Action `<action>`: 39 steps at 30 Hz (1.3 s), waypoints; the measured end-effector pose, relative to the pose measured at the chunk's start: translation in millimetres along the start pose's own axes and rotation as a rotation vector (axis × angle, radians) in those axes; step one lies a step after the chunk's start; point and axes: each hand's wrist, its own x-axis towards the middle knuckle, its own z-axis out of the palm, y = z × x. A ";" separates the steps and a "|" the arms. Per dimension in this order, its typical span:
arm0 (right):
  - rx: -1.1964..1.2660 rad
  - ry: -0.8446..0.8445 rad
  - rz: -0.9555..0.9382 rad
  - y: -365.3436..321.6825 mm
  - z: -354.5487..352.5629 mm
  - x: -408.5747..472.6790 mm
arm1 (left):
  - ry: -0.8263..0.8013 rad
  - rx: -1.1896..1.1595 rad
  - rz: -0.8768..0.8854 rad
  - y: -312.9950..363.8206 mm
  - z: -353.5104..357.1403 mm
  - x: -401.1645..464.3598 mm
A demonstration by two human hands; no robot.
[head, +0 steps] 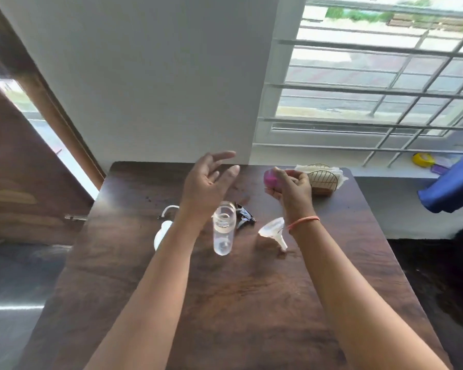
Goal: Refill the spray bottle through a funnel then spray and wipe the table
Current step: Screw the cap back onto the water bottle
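A clear spray bottle [223,228] stands upright with its neck uncovered on the dark wooden table [241,289]. A clear funnel [273,232] lies on its side to the right of it. A black object [244,215], perhaps the spray head, lies just behind the bottle. My left hand [210,180] hovers over the table behind the bottle, fingers spread, holding nothing. My right hand [292,185] grips a pink object [270,179] above the table's far right part. A white object with a thin tube [163,231] lies left of the bottle, partly hidden by my left forearm.
A wire holder with white napkins [321,177] stands at the far right of the table. A white wall and a barred window [372,84] lie behind. A blue cloth [452,188] hangs at the right edge. A wooden door [24,169] is to the left.
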 end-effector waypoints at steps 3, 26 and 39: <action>-0.095 -0.120 -0.048 0.0 38.3 -18.0 | 0.084 0.072 -0.086 -15.4 -43.2 -0.6; -1.290 -0.521 -0.444 20.6 58.8 -67.9 | -0.215 0.121 -0.043 -122.3 -11.1 -28.1; -1.644 -0.104 -0.351 8.9 55.5 -74.3 | -0.160 0.070 0.006 -132.9 -5.6 -28.6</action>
